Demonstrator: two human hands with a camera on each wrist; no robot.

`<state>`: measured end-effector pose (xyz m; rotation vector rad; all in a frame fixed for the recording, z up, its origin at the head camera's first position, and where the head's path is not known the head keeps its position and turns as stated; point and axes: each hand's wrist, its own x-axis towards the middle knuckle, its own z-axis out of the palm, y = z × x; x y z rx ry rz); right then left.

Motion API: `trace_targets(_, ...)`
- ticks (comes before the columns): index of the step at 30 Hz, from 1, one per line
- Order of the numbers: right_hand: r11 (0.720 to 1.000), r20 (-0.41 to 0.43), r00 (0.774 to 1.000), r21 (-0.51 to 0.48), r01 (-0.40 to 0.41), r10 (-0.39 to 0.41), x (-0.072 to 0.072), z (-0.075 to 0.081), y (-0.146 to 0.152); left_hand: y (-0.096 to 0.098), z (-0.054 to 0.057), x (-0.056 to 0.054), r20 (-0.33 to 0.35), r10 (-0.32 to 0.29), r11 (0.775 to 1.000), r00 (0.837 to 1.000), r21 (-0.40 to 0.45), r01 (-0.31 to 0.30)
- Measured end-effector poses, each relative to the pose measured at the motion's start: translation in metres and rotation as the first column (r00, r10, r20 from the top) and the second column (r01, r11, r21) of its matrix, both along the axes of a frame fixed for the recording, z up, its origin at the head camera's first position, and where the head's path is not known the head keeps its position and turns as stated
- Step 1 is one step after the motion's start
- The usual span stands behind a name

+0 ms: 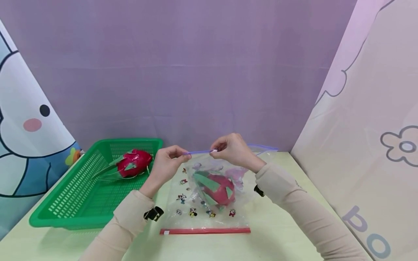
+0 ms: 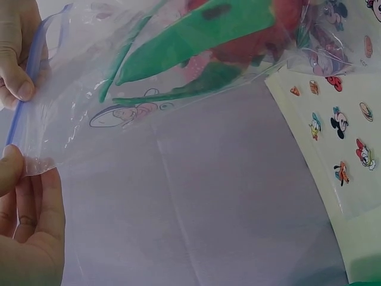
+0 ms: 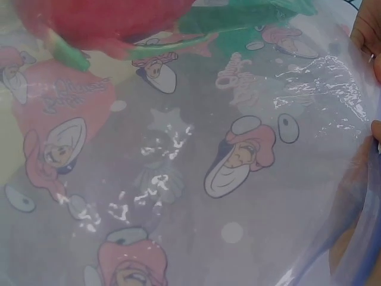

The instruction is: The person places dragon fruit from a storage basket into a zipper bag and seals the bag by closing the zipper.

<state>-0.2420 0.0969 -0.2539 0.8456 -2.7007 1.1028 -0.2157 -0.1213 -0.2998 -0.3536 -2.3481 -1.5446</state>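
A clear printed zip bag [image 2: 77, 119] with a blue zip strip [image 1: 200, 152] hangs between my hands, a dragon fruit [image 1: 220, 188] inside it. My left hand [image 1: 167, 164] pinches the bag's top corner at the left end of the strip. Along the strip, my right hand [image 1: 234, 150] pinches a small white slider [image 1: 214, 150] between thumb and finger. To the right of that hand the bag mouth gapes. The right wrist view shows the bag's pink cartoon print [image 3: 244, 155] close up, with fingers at its right edge.
Beneath the held bag, a second clear bag [image 1: 174, 217] with cartoon prints and a red zip strip [image 1: 209, 231] lies flat on the pale table [image 1: 277, 217]. At left stands a green basket [image 1: 78, 219] holding another dragon fruit [image 1: 134, 163]. Cloth walls [image 1: 209, 72] surround the table.
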Motion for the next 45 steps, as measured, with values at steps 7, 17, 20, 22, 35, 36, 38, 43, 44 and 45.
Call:
trace_targets(7, 1.000, 0.017, 1.000, -0.020, 0.006, -0.005, -0.001, -0.002, 0.003, 0.000, 0.000, 0.000, 0.006, 0.002, 1.000, 1.000, -0.003, -0.002)
trace_targets(17, 0.998, 0.060, 0.998, -0.065, 0.016, -0.012, -0.002, -0.004, 0.009, 0.001, 0.001, -0.002, 0.007, -0.009, 1.000, 1.000, 0.001, 0.009)
trace_targets(20, 0.997, 0.061, 0.998, -0.076, 0.015, -0.010, -0.003, -0.006, 0.010, 0.000, 0.001, -0.002, 0.016, -0.010, 1.000, 1.000, 0.000, 0.010)
trace_targets(22, 0.996, 0.067, 0.998, -0.085, 0.013, -0.008, -0.003, -0.007, 0.011, 0.000, 0.001, -0.002, 0.020, -0.008, 1.000, 1.000, -0.001, 0.008)
trace_targets(35, 0.994, 0.065, 0.998, -0.106, 0.030, -0.024, -0.006, -0.009, 0.015, 0.000, 0.000, -0.004, 0.006, -0.021, 1.000, 1.000, 0.004, 0.021)
trace_targets(36, 0.994, 0.059, 0.998, -0.105, 0.031, -0.025, -0.006, -0.009, 0.015, 0.000, 0.000, -0.004, 0.006, -0.022, 1.000, 1.000, 0.006, 0.022)
trace_targets(38, 0.995, 0.045, 0.999, -0.099, 0.033, -0.028, -0.005, -0.009, 0.015, -0.001, 0.000, -0.004, 0.011, -0.022, 1.000, 1.000, 0.010, 0.021)
trace_targets(43, 0.995, -0.013, 1.000, -0.095, 0.018, -0.019, -0.003, -0.011, 0.015, -0.003, 0.000, -0.003, 0.015, -0.023, 1.000, 1.000, 0.021, 0.022)
trace_targets(44, 0.995, -0.024, 1.000, -0.097, 0.013, -0.015, -0.002, -0.011, 0.016, -0.003, 0.000, -0.003, 0.012, -0.025, 0.999, 1.000, 0.023, 0.024)
trace_targets(45, 0.995, -0.033, 0.999, -0.099, 0.008, -0.011, -0.002, -0.012, 0.016, -0.003, 0.000, -0.003, 0.009, -0.026, 0.999, 1.000, 0.024, 0.026)
